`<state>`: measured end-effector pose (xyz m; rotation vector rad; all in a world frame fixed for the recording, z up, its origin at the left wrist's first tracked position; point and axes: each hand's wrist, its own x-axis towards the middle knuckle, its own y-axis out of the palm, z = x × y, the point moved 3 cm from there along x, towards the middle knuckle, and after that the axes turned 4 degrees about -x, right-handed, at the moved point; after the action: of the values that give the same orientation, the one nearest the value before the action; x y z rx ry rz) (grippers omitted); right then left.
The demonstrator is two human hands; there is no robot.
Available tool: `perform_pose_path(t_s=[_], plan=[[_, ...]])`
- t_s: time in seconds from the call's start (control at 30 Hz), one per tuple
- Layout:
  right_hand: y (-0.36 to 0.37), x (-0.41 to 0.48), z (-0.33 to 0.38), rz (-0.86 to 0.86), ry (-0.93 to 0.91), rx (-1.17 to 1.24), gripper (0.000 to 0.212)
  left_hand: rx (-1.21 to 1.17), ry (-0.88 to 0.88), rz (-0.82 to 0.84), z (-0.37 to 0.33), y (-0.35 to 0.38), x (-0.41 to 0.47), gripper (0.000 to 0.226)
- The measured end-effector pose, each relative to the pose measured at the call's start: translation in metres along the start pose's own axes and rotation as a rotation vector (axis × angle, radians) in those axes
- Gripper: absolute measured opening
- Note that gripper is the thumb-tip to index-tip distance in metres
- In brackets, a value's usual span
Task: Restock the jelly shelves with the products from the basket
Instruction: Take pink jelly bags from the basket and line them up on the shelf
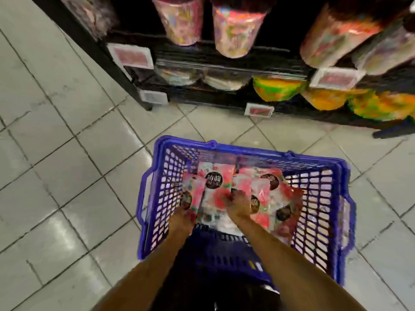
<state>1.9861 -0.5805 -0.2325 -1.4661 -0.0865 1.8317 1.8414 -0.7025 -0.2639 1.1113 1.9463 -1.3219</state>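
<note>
Both hands are inside the blue basket (247, 151): left hand (183, 217) by its left wall, grasp not discernible; right hand (239, 206) clutching the pink jelly packets (215, 176) mid-basket. Recommend gathering a squared stack, lifting clear, then facing it on the far shelves (224, 96).

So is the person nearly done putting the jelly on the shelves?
Not nearly. Done: nothing I can be sure of; the black store shelves show blurred colourful tubs. In hand: the left hand and right hand are both down on the pink-and-white jelly packets with dark round labels in the blue plastic basket; blur hides any grip. Left: several packets to lift out and shelve.
</note>
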Motion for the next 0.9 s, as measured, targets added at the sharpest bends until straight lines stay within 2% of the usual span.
perform_pose_path(t_s=[0.17, 0.27, 0.37, 0.4, 0.43, 0.5, 0.53, 0.6, 0.67, 0.7, 0.8, 0.9], plan=[[0.016, 0.03, 0.003, 0.095, 0.097, 0.071, 0.041, 0.078, -0.076, -0.075, 0.002, 0.018, 0.022, 0.041], [0.005, 0.028, -0.011, 0.225, 0.144, 0.114, 0.031, 0.198, -0.094, -0.054, -0.007, 0.02, 0.02, 0.047], [-0.022, 0.023, -0.035, 0.197, 0.161, 0.083, 0.016, 0.247, -0.078, -0.013, -0.012, 0.018, 0.021, 0.03], [-0.03, 0.02, -0.042, 0.187, 0.16, 0.032, 0.007, 0.271, -0.065, -0.015, -0.013, 0.016, 0.021, 0.03], [-0.036, 0.018, -0.05, 0.187, 0.16, -0.009, 0.008, 0.287, -0.045, -0.023, -0.013, 0.016, 0.024, 0.037], [-0.04, 0.016, -0.065, 0.238, 0.177, 0.018, 0.013, 0.234, -0.007, -0.017, -0.016, 0.019, 0.027, 0.056], [-0.04, 0.015, -0.07, 0.263, 0.185, 0.062, 0.012, 0.183, 0.024, -0.004, -0.018, 0.021, 0.03, 0.051], [-0.038, 0.013, -0.072, 0.282, 0.182, 0.129, 0.026, 0.087, 0.051, 0.059, -0.019, 0.027, 0.037, 0.033], [-0.035, 0.015, -0.071, 0.238, 0.195, 0.129, 0.04, 0.059, 0.066, 0.135, -0.02, 0.027, 0.04, 0.033], [-0.033, 0.016, -0.068, 0.204, 0.2, 0.128, 0.042, 0.035, 0.068, 0.156, -0.021, 0.027, 0.038, 0.04], [-0.033, 0.014, -0.061, 0.178, 0.225, 0.21, 0.028, 0.016, -0.074, 0.126, -0.019, 0.025, 0.029, 0.062], [-0.047, 0.0, -0.056, 0.187, 0.212, 0.306, 0.021, -0.071, -0.188, 0.175, -0.029, 0.022, 0.0, 0.047]])
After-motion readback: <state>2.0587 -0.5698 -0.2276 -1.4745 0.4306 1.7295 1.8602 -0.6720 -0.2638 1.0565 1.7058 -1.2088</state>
